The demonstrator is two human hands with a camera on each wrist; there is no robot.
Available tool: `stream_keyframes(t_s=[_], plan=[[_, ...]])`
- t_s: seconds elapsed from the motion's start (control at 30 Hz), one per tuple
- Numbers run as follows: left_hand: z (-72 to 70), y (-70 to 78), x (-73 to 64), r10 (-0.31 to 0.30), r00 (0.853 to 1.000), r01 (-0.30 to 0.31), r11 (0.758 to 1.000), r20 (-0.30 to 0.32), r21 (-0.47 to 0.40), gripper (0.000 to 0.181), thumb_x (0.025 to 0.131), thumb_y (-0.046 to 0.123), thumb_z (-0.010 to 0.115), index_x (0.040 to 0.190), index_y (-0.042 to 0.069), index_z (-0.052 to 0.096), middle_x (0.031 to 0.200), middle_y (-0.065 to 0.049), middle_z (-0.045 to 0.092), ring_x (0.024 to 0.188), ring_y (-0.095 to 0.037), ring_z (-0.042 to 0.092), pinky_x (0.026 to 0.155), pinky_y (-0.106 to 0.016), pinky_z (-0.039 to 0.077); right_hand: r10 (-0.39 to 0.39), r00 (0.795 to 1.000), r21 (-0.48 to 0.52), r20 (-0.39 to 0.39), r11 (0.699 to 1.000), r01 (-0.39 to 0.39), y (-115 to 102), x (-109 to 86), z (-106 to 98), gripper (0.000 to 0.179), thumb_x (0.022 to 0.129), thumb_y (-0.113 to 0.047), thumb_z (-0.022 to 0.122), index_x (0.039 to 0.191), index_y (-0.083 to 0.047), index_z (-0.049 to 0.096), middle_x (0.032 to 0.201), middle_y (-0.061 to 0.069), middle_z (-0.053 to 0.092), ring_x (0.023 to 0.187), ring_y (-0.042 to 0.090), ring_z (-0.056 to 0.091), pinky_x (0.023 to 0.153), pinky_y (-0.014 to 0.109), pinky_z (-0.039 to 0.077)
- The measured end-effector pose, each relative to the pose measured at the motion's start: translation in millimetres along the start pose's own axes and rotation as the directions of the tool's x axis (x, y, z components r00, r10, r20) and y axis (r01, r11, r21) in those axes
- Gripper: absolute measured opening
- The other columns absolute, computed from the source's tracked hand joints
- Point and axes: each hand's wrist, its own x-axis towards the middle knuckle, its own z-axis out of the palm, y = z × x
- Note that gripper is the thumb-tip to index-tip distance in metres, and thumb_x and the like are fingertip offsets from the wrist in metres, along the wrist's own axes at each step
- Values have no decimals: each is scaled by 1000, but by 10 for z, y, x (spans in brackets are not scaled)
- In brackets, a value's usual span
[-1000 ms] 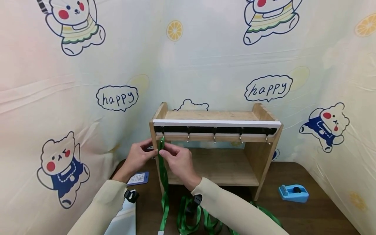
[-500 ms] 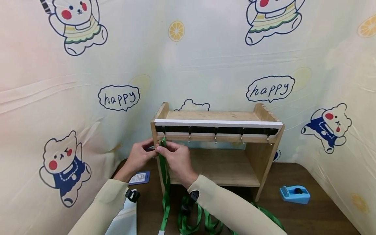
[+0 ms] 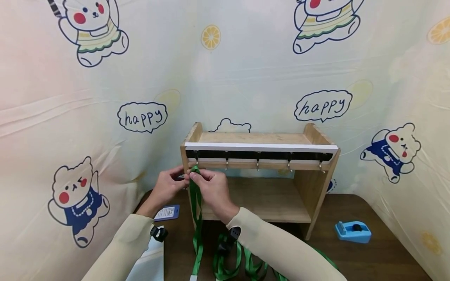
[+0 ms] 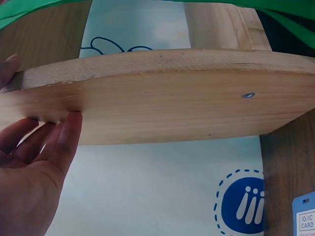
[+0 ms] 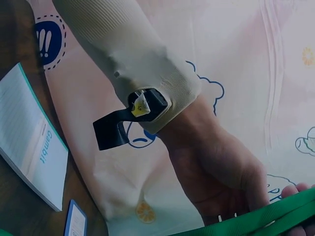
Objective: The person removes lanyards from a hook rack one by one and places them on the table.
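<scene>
A green lanyard (image 3: 195,195) hangs at the left front of a wooden shelf (image 3: 260,199), its upper end right at the leftmost metal hook (image 3: 197,160). My right hand (image 3: 215,191) pinches the strap near the top between thumb and fingers. My left hand (image 3: 166,187) is at the shelf's left side board. In the left wrist view, its fairly straight fingers (image 4: 71,130) touch the board's outer face (image 4: 162,108), with the thumb at the front edge. Green strap crosses the bottom right of the right wrist view, hiding some of the right fingertips.
Several more hooks line the black strip (image 3: 272,155) to the right. More green lanyards (image 3: 225,269) lie in loops on the brown table (image 3: 383,257). A blue ID card holder (image 3: 170,212) and a white-covered book (image 3: 149,259) are at left, a blue tape dispenser (image 3: 353,232) at right.
The right thumb has shifted slightly along the strap near the hook. A small shiny piece seen at the lanyard's top is now covered by green strap. The left hand stays at the side board.
</scene>
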Motion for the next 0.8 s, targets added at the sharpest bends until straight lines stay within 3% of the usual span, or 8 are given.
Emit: stream_keyframes(t_s=[0.37,0.63,0.8], plan=[[6,-8,19,3,1000,-2,999,15,-34,65,91,34,76,146,8,55,138,-21,64,118,-36,64,92,-37,60,-63,998,-39,-15,997,62,126,-57,-124,24,97,-22,69,117,-11,76,111,4,79,104,14,75,98,33,58],[11,-6,18,13,1000,-13,1000,12,-12,66,89,37,78,145,10,56,142,-18,62,123,-36,64,96,-47,59,-73,997,-27,-4,997,73,235,-182,-226,26,98,-25,67,117,-9,76,108,9,79,104,19,76,101,36,56],[18,-23,22,6,1000,-6,1000,2,4,67,88,37,79,146,11,55,144,-16,61,123,-35,64,96,-49,58,-39,999,-24,12,999,40,304,-294,-269,25,97,-25,68,115,-9,77,109,10,79,106,19,75,103,36,55]])
